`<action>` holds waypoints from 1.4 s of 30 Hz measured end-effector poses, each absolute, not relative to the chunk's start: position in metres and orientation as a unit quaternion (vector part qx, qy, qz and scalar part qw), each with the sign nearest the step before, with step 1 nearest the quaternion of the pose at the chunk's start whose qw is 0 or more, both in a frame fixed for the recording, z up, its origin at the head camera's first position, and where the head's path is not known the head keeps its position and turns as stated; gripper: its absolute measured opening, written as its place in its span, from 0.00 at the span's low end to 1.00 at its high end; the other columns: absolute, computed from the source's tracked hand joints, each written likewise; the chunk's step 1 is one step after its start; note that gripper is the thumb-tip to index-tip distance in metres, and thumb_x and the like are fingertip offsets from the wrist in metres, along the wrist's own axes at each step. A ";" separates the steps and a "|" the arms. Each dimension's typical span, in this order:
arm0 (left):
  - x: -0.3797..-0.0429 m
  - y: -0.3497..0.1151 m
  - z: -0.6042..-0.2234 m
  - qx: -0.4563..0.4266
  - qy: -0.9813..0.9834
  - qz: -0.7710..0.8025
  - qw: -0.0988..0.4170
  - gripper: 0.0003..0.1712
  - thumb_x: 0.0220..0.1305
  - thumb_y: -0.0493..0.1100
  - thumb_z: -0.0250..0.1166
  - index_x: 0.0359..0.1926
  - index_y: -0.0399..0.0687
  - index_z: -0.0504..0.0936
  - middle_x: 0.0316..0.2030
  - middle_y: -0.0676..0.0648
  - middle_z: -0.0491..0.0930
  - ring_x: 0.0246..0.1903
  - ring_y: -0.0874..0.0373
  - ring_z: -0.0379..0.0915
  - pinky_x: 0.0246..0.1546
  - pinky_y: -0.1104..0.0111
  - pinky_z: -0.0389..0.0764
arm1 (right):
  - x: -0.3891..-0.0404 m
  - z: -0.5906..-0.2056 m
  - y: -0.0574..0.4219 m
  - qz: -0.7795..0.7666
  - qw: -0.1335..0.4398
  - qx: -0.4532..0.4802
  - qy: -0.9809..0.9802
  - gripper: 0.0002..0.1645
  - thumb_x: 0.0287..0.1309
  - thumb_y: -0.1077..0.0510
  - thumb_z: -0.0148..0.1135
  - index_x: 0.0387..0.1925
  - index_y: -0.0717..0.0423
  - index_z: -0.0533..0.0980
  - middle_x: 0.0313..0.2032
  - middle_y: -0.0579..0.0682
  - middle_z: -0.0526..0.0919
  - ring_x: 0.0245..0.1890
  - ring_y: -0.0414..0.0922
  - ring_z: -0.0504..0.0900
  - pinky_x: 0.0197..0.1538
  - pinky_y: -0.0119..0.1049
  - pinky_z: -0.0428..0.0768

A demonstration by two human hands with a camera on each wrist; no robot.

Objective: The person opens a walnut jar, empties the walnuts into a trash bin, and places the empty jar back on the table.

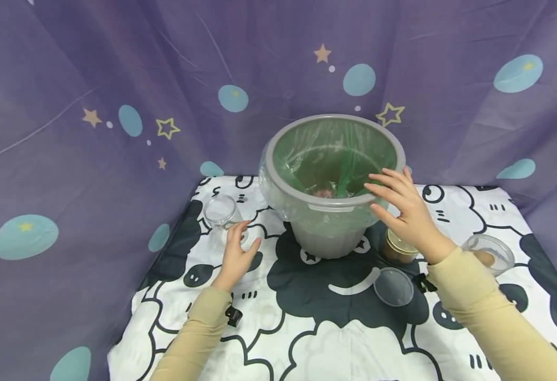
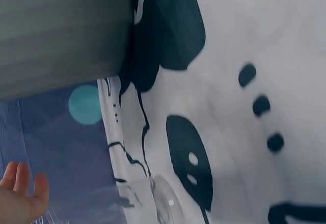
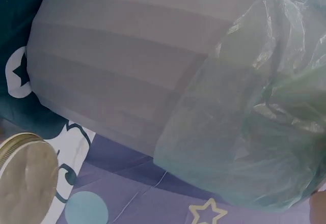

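A grey trash bin point(image 1: 328, 235) stands on the cloth, lined with a translucent green bag point(image 1: 302, 153) folded over its rim. Something pinkish point(image 1: 324, 192), too unclear to name, lies inside it. My right hand point(image 1: 404, 217) is at the bin's right rim, fingers spread and nothing gripped. To the left of the bin my left hand point(image 1: 237, 259) reaches beside a clear jar point(image 1: 221, 210), thumb and fingers apart. Whether those fingertips touch the jar cannot be told. The left wrist view shows the jar's clear round end point(image 2: 167, 201) low in the frame.
Beneath my right hand stands a jar with a gold lid point(image 1: 400, 247). A clear round lid point(image 1: 394, 287) lies in front of it. Farther right is a clear container point(image 1: 490, 253) with something brown inside. A purple patterned curtain point(image 1: 278, 63) hangs behind the cartoon-print tablecloth point(image 1: 335, 349).
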State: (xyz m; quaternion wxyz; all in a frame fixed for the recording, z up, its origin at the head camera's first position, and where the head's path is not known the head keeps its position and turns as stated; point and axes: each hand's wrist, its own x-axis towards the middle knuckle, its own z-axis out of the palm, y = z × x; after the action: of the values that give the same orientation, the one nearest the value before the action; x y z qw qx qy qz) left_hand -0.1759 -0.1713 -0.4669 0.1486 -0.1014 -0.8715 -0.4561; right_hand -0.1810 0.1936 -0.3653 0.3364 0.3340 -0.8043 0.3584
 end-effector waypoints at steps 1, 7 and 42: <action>-0.175 -0.169 -0.468 -0.105 -0.873 -0.455 0.142 0.27 0.62 0.36 0.62 0.61 0.36 0.67 0.57 0.34 0.62 0.57 0.39 0.63 0.59 0.48 0.68 | -0.180 -0.367 0.195 0.367 0.341 0.335 -0.798 0.34 0.65 0.36 0.48 0.50 0.61 0.79 0.54 0.61 0.77 0.66 0.46 0.64 0.71 0.62 0.45; -0.172 -0.159 -0.476 -0.133 -0.879 -0.444 0.117 0.25 0.64 0.38 0.61 0.61 0.39 0.67 0.57 0.35 0.64 0.56 0.41 0.64 0.59 0.50 0.69 | -0.176 -0.378 0.201 0.396 0.382 0.328 -0.768 0.29 0.64 0.38 0.52 0.47 0.59 0.80 0.55 0.56 0.78 0.65 0.46 0.66 0.70 0.44 0.59; -0.149 -0.085 -0.496 -0.286 -0.875 -0.391 0.017 0.17 0.65 0.42 0.60 0.53 0.41 0.76 0.49 0.45 0.76 0.48 0.50 0.74 0.53 0.64 0.75 | -0.099 -0.472 0.337 0.480 0.315 -0.117 -0.811 0.24 0.59 0.69 0.57 0.58 0.59 0.74 0.44 0.24 0.68 0.46 0.22 0.68 0.55 0.13 0.67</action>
State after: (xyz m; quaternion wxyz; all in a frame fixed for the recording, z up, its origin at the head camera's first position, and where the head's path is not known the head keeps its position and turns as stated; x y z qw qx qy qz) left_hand -0.1493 -0.0851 -0.4956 0.0167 -0.2862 -0.8746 -0.3909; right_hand -0.0994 0.3367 -0.4720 0.3146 -0.1168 -0.8105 0.4800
